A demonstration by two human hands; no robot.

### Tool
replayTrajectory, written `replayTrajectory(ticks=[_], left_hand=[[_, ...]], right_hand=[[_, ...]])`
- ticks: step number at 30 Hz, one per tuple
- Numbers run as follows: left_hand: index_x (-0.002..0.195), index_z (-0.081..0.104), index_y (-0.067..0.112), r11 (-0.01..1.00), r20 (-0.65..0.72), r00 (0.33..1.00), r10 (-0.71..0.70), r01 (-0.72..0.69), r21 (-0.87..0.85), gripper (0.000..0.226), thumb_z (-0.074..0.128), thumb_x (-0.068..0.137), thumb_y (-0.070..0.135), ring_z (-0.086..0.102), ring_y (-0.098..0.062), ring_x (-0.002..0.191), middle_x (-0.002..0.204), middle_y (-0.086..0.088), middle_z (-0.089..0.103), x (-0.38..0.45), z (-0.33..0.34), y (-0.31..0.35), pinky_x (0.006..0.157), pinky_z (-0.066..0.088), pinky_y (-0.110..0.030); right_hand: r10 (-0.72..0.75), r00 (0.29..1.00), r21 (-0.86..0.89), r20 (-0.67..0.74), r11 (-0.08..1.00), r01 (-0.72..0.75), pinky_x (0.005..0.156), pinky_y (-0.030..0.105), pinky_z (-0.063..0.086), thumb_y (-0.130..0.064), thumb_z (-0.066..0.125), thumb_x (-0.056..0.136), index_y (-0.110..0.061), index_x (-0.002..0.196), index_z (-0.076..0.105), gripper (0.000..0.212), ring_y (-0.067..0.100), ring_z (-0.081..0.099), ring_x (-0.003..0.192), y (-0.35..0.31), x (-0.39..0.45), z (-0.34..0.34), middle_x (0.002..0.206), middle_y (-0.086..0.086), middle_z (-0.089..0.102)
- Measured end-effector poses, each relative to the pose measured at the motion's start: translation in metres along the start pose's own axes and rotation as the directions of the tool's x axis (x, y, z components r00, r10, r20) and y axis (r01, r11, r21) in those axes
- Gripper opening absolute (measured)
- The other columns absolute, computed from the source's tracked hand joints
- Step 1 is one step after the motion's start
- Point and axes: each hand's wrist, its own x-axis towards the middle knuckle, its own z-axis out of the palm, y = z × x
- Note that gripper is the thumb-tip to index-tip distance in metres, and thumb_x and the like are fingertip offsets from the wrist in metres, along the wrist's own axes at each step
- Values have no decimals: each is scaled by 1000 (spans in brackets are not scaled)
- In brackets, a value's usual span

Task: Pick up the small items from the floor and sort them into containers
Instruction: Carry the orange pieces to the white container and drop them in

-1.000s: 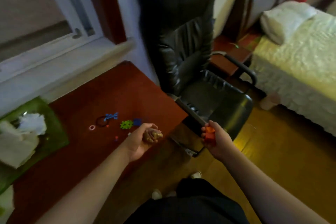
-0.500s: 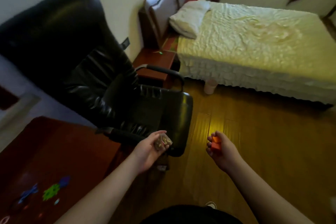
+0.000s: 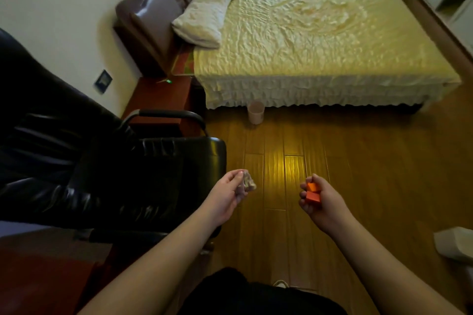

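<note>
My left hand point(image 3: 229, 195) pinches a small beige lumpy item point(image 3: 248, 182) between thumb and fingers, held out over the wooden floor beside the chair seat. My right hand point(image 3: 321, 201) curls round small orange blocks point(image 3: 313, 192), held at about the same height to the right. A pale pink cup point(image 3: 255, 112) stands on the floor at the foot of the bed skirt, well ahead of both hands.
A black leather office chair point(image 3: 107, 151) fills the left side. A bed point(image 3: 320, 41) with a cream cover lies ahead, a dark nightstand point(image 3: 160, 100) beside it. A white object point(image 3: 454, 244) sits at the right edge. Part of a red-brown desk point(image 3: 38, 271) shows lower left.
The view has swung right, away from the desk with its small scattered items, toward the bed and floor. Both hands keep hold of the same items throughout.
</note>
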Motion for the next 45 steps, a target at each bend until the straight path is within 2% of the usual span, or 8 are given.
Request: replayTrajectory(ticks=[4,15,23,28,33,36,40,45], left_hand=[[116,62,15,999,8,1000,-30,29,38,27,46,100,30,65,-21,93,113,-14,64,37,12,17,73,50,-27],[114,58,11,987,16,991,-136,134,93,27,44,100,30,56,-16,70,97,-9,58,184,9,92,51,43,-22],[111,55,10,980,94,980,-177,166,110,27,44,99,33,44,-9,47,68,-2,55,276,2,162,37,31,-20],[112,59,12,987,48,991,-128,123,103,27,50,97,33,48,-10,53,81,-5,59,333,12,192,41,34,-19],[105,66,14,992,-11,993,-113,114,55,19,51,97,23,57,-18,75,105,-10,61,403,29,217,61,47,-24],[106,65,12,992,-38,994,-103,106,65,18,50,98,17,60,-22,85,108,-11,62,451,34,235,70,51,-28],[113,63,15,985,-135,983,-128,141,95,20,51,97,14,65,-27,98,117,-12,61,508,40,263,68,53,-27],[120,56,17,987,-180,979,-93,115,116,29,55,93,7,65,-29,105,117,-11,62,578,50,299,80,56,-33]], right_hand=[[11,1000,37,-10,999,-11,60,28,46,-31,46,100,-13,93,56,21,15,54,65,-18,29,7,78,4,59],[-29,994,-21,-106,999,27,60,29,47,-29,46,100,-12,92,56,21,15,55,63,-96,128,73,77,4,59],[-8,984,62,-178,998,20,62,30,47,-30,48,99,-12,94,57,21,16,55,67,-141,188,114,80,5,60],[24,979,83,-201,997,-7,62,31,47,-32,48,98,-13,94,57,22,17,55,68,-176,235,133,82,5,60],[27,985,91,-171,996,-11,62,30,46,-33,48,98,-14,95,57,21,16,54,66,-226,302,148,81,4,59],[44,989,85,-143,996,-32,63,29,47,-33,47,98,-14,97,56,21,15,55,66,-260,352,162,81,4,59],[100,985,43,-138,995,-95,61,29,47,-32,48,98,-14,96,57,21,15,55,64,-311,415,190,80,4,60],[111,991,-52,-79,992,-116,61,30,46,-31,48,99,-14,90,57,21,15,54,62,-371,484,226,77,3,59]])
